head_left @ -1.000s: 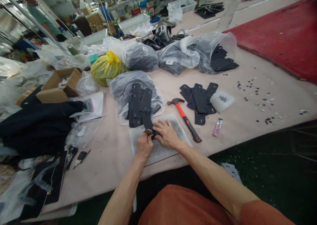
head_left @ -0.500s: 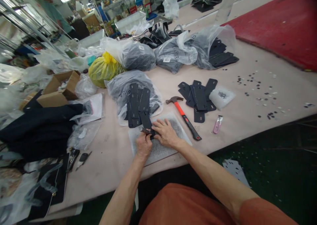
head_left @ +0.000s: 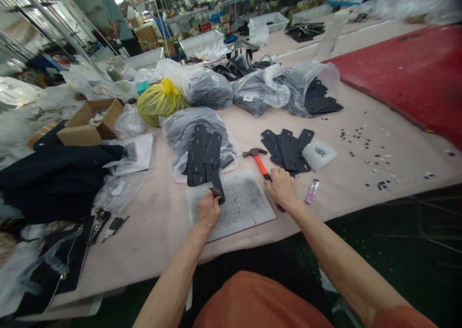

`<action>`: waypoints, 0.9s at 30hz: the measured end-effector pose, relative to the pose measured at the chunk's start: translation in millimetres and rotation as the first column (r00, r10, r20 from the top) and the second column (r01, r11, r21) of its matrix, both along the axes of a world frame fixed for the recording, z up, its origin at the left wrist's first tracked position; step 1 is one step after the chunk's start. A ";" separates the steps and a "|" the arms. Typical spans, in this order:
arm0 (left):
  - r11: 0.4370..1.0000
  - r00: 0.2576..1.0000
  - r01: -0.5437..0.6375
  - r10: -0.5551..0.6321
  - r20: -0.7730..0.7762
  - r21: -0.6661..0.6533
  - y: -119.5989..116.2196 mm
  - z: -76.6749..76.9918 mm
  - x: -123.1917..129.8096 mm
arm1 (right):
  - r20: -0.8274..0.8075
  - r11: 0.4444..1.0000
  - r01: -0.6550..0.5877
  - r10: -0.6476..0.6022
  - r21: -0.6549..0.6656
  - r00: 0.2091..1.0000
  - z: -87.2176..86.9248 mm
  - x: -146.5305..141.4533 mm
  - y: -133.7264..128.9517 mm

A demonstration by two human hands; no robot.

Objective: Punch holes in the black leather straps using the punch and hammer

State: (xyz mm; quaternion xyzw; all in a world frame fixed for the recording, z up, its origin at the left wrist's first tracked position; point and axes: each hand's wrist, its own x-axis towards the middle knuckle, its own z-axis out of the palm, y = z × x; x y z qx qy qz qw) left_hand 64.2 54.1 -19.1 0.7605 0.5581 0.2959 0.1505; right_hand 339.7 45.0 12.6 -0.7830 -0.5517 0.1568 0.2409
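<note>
My left hand (head_left: 208,209) is closed around a short metal punch (head_left: 213,189), held over the near end of a dark strip with slots (head_left: 215,178). That strip end rests on a pale, speckled board (head_left: 240,207). To the right, my right hand (head_left: 282,188) is wrapped over the handle of a claw hammer (head_left: 260,163), whose orange and black handle lies on the table. Its head points away from me. More dark strips (head_left: 204,150) lie stacked on a plastic bag beyond my left hand, and another pile of dark strips (head_left: 287,147) sits past the hammer.
A pink cutter (head_left: 312,191) and a white block (head_left: 319,154) lie right of the hammer. Small dark and white bits (head_left: 375,154) are scattered farther right. Filled plastic bags (head_left: 209,88) line the back, near a cardboard box (head_left: 92,123). A person (head_left: 117,22) stands far left.
My right hand has left the board and strip and moved right onto the hammer handle. My left hand stays at the strip with the punch. The view has tilted up slightly.
</note>
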 end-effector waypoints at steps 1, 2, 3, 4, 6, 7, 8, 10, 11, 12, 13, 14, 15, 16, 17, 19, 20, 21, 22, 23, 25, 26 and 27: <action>1.000 1.000 -0.002 0.002 -0.009 -0.004 -0.3 0.6 0.5 | -0.111 0.996 0.035 -0.044 -0.080 0.993 -1.6 8.3 3.2; 1.000 1.000 -0.003 0.003 -0.014 -0.008 -0.8 1.6 1.1 | -0.235 0.986 0.048 -0.084 -0.157 0.968 -2.6 14.4 7.6; 1.000 1.000 -0.005 0.005 -0.017 -0.013 -1.4 2.9 1.6 | -0.349 0.974 0.042 -0.119 -0.223 0.929 -2.7 18.3 12.8; 1.000 1.000 -0.009 0.009 -0.019 -0.018 -2.2 4.2 2.1 | -0.440 0.962 0.023 -0.146 -0.274 0.886 -1.6 20.2 18.3; 0.999 1.000 -0.023 0.022 -0.020 -0.030 -3.8 6.4 2.7 | -0.551 0.942 -0.047 -0.154 -0.332 0.820 4.5 18.2 28.4; 0.999 0.999 -0.027 0.027 -0.018 -0.034 -4.6 7.2 2.8 | -0.586 0.936 -0.086 -0.140 -0.341 0.798 8.9 14.8 32.1; 0.999 0.999 -0.031 0.030 -0.011 -0.035 -5.4 7.6 2.6 | -0.623 0.930 -0.123 -0.131 -0.347 0.771 14.0 10.3 34.3; 0.999 1.000 -0.029 0.029 0.010 -0.034 -6.4 7.4 1.9 | -0.678 0.923 -0.170 -0.119 -0.344 0.726 24.9 -0.8 34.4; 0.999 0.999 -0.027 0.028 0.021 -0.034 -6.7 6.9 1.5 | -0.693 0.926 -0.177 -0.114 -0.334 0.711 31.0 -6.6 32.3; 0.999 0.999 -0.026 0.027 0.029 -0.037 -6.8 6.4 1.1 | -0.703 0.931 -0.175 -0.110 -0.321 0.702 38.1 -12.0 28.9; 0.999 0.999 -0.025 0.027 0.034 -0.041 -6.8 5.9 0.7 | -0.712 0.938 -0.165 -0.111 -0.306 0.694 46.9 -16.7 24.5; 0.999 0.999 -0.024 0.026 0.036 -0.046 -6.7 5.6 0.4 | -0.720 0.949 -0.152 -0.101 -0.278 0.687 57.7 -20.7 19.2; 0.998 0.999 -0.023 0.025 0.037 -0.050 -6.7 5.5 0.2 | -0.724 0.965 -0.139 -0.069 -0.224 0.686 71.0 -23.8 13.3; 0.998 0.999 -0.024 0.026 0.038 -0.052 -6.7 5.5 0.1 | -0.715 0.981 -0.130 -0.012 -0.144 0.699 86.3 -26.2 7.0; 0.998 0.999 -0.024 0.026 0.039 -0.053 -6.7 5.8 0.0 | -0.681 0.991 -0.127 0.066 -0.040 0.730 102.9 -28.1 0.5; 0.998 0.999 -0.025 0.026 0.039 -0.050 -6.6 6.6 0.1 | -0.485 0.967 -0.165 0.240 0.193 0.841 135.5 -31.4 -12.4; 0.999 0.999 -0.026 0.027 0.039 -0.047 -6.5 7.1 0.2 | -0.336 0.940 -0.205 0.293 0.274 0.895 148.8 -33.3 -18.7; 0.999 0.999 -0.025 0.027 0.038 -0.045 -6.5 7.7 0.3 | -0.181 0.912 -0.261 0.328 0.318 0.927 158.9 -35.6 -24.7; 0.999 0.999 -0.025 0.027 0.037 -0.043 -6.5 8.3 0.3 | -0.028 0.888 -0.332 0.359 0.318 0.933 165.5 -38.1 -30.2; 0.999 0.999 -0.025 0.026 0.035 -0.044 -6.6 8.9 0.3 | 0.108 0.867 -0.413 0.399 0.278 0.910 169.1 -40.7 -35.0; 0.999 0.999 -0.021 0.022 0.032 -0.049 -6.7 9.6 0.3 | 0.297 0.818 -0.562 0.511 0.121 0.807 171.5 -44.9 -41.4; 0.999 0.999 -0.018 0.019 0.032 -0.050 -6.8 9.8 0.2 | 0.346 0.793 -0.608 0.558 0.047 0.754 172.5 -46.2 -43.1; 0.999 0.999 -0.016 0.018 0.033 -0.050 -6.8 9.7 0.2 | 0.372 0.775 -0.632 0.585 0.006 0.721 174.4 -47.1 -44.2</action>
